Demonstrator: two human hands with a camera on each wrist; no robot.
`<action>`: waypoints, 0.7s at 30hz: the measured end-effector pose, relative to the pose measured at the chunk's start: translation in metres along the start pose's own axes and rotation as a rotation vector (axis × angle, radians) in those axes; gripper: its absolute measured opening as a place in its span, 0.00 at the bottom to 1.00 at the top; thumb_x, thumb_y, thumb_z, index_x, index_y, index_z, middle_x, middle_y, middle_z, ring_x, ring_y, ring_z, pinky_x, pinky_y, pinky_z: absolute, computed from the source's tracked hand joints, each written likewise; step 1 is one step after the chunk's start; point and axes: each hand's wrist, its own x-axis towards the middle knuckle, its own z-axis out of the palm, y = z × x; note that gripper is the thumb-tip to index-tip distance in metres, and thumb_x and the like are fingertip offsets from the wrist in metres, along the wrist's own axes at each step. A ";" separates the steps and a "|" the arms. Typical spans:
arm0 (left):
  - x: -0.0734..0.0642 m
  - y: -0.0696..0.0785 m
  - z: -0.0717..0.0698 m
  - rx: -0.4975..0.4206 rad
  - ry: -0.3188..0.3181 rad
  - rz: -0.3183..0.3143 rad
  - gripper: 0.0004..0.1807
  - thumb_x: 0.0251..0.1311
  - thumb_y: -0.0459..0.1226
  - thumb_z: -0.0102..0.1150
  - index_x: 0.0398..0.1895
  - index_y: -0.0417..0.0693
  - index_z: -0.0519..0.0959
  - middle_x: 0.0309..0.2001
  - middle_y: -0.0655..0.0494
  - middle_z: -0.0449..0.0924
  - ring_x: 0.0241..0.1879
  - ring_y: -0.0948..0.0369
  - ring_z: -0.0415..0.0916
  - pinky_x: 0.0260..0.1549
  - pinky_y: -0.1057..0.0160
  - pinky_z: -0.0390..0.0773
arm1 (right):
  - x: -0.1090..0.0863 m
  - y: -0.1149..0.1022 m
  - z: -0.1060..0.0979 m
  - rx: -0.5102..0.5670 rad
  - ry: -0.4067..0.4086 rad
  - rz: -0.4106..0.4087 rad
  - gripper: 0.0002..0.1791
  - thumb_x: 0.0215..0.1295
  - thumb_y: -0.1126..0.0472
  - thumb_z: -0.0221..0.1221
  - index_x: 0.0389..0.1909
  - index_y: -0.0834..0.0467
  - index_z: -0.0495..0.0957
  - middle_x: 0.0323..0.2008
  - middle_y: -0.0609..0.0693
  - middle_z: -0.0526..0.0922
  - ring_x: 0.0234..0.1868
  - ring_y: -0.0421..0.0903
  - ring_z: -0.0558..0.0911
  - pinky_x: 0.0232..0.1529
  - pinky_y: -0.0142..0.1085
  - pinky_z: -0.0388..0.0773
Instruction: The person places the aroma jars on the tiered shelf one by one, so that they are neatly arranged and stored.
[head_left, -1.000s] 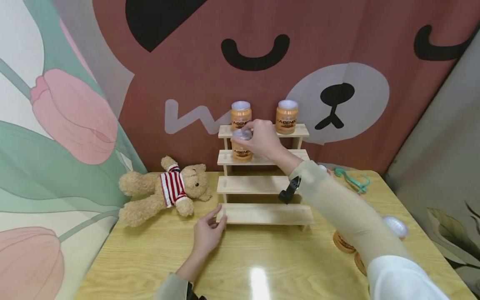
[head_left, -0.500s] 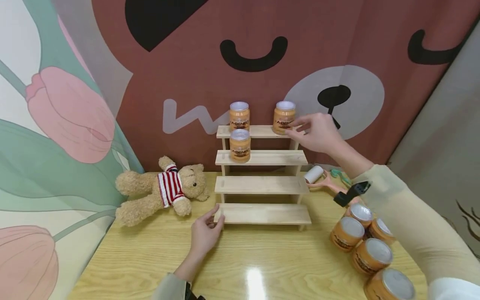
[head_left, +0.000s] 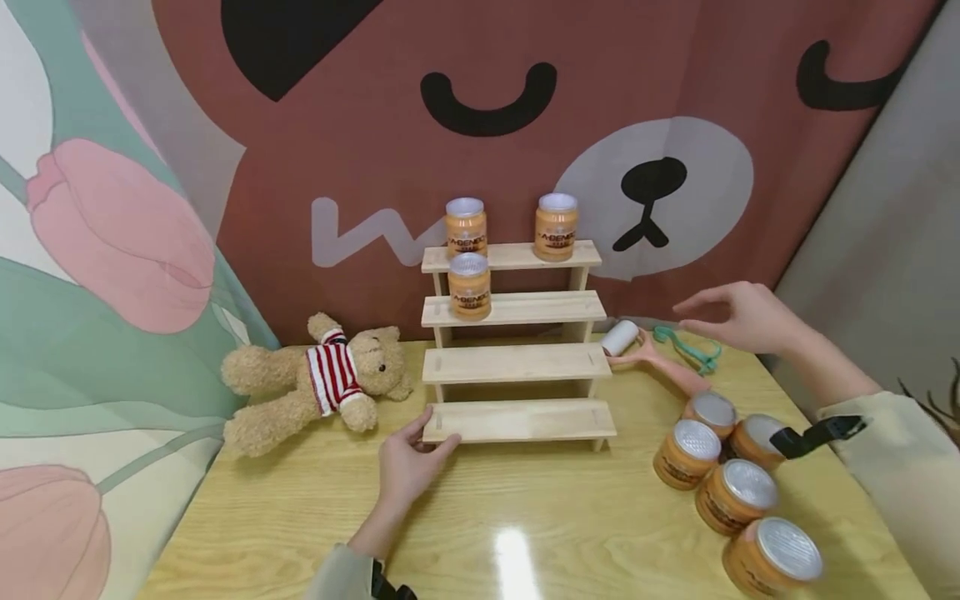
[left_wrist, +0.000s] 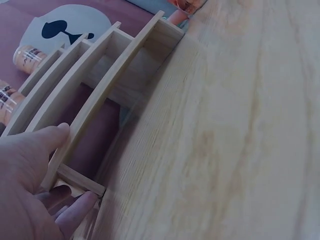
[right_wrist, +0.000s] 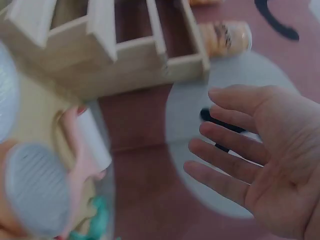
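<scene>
My left hand (head_left: 408,467) holds the left end of the lowest step of a four-tier wooden display stand (head_left: 521,421). In the left wrist view its thumb lies on the front edge and the other fingers are at the end leg. My right hand (head_left: 750,317) is in the air to the right of the stand, fingers spread and holding nothing. Orange jars with silvery lids stand on the stand: one at the top left (head_left: 467,229), one at the top right (head_left: 557,227), and one at the left of the second tier (head_left: 470,287).
Several more orange jars (head_left: 737,496) stand grouped at the table's right. Behind them lie a pink-handled lint roller (head_left: 620,338) and a green strap-like item (head_left: 686,348). A teddy bear (head_left: 333,379) in a striped shirt lies left of the stand. A printed curtain (head_left: 360,150) hangs behind.
My right hand has let go of the jar on the second tier, passed the top right jar and moved off to the right. My left hand stays at the stand's lowest step.
</scene>
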 end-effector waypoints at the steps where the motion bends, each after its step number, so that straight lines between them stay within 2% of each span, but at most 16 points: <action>1: 0.000 0.000 -0.001 0.002 0.005 -0.002 0.38 0.50 0.43 0.86 0.66 0.44 0.82 0.66 0.40 0.81 0.38 0.55 0.92 0.36 0.71 0.89 | -0.003 0.005 0.003 0.011 -0.016 -0.014 0.16 0.70 0.52 0.72 0.54 0.53 0.90 0.52 0.59 0.91 0.24 0.41 0.78 0.29 0.33 0.74; 4: 0.001 0.001 0.000 0.006 0.012 0.002 0.38 0.50 0.42 0.86 0.66 0.43 0.82 0.66 0.42 0.81 0.41 0.52 0.92 0.39 0.66 0.91 | -0.013 0.020 0.012 0.043 -0.066 -0.046 0.15 0.68 0.54 0.73 0.53 0.52 0.90 0.50 0.56 0.92 0.35 0.40 0.87 0.33 0.31 0.82; 6: 0.002 0.001 0.004 0.016 0.011 0.010 0.38 0.50 0.43 0.86 0.66 0.43 0.82 0.65 0.43 0.82 0.43 0.52 0.92 0.41 0.65 0.91 | -0.022 0.029 0.016 0.060 -0.115 -0.064 0.15 0.67 0.55 0.73 0.53 0.53 0.90 0.50 0.53 0.92 0.43 0.43 0.90 0.38 0.32 0.87; 9: 0.002 0.001 0.008 0.021 0.008 0.034 0.38 0.49 0.43 0.86 0.65 0.41 0.82 0.64 0.42 0.82 0.45 0.51 0.92 0.41 0.64 0.91 | -0.035 0.040 0.023 0.087 -0.213 -0.075 0.18 0.66 0.54 0.74 0.54 0.54 0.89 0.51 0.51 0.92 0.46 0.45 0.90 0.43 0.34 0.89; 11: 0.001 0.000 0.010 0.033 0.015 0.045 0.38 0.49 0.44 0.87 0.64 0.41 0.83 0.63 0.41 0.83 0.43 0.53 0.92 0.39 0.65 0.91 | -0.042 0.045 0.027 0.108 -0.294 -0.090 0.20 0.65 0.52 0.75 0.55 0.55 0.88 0.53 0.51 0.91 0.50 0.51 0.89 0.46 0.36 0.90; 15: 0.000 -0.003 0.007 0.061 0.033 0.060 0.38 0.48 0.45 0.87 0.63 0.42 0.84 0.61 0.40 0.85 0.38 0.57 0.91 0.36 0.68 0.90 | -0.050 0.052 0.035 0.181 -0.445 -0.114 0.24 0.64 0.49 0.75 0.58 0.55 0.86 0.56 0.54 0.89 0.55 0.54 0.87 0.46 0.38 0.90; 18: 0.001 -0.003 0.006 0.059 0.041 0.069 0.37 0.49 0.46 0.86 0.63 0.41 0.84 0.60 0.38 0.85 0.38 0.56 0.91 0.36 0.68 0.90 | -0.054 0.054 0.039 0.235 -0.506 -0.143 0.25 0.63 0.51 0.76 0.59 0.54 0.85 0.57 0.56 0.88 0.54 0.47 0.86 0.44 0.36 0.89; 21: 0.002 -0.003 0.005 0.044 0.043 0.059 0.38 0.49 0.46 0.86 0.63 0.41 0.83 0.61 0.39 0.84 0.42 0.53 0.92 0.36 0.68 0.90 | -0.056 0.056 0.042 0.270 -0.526 -0.165 0.27 0.61 0.52 0.77 0.60 0.55 0.84 0.57 0.57 0.86 0.53 0.38 0.82 0.41 0.33 0.88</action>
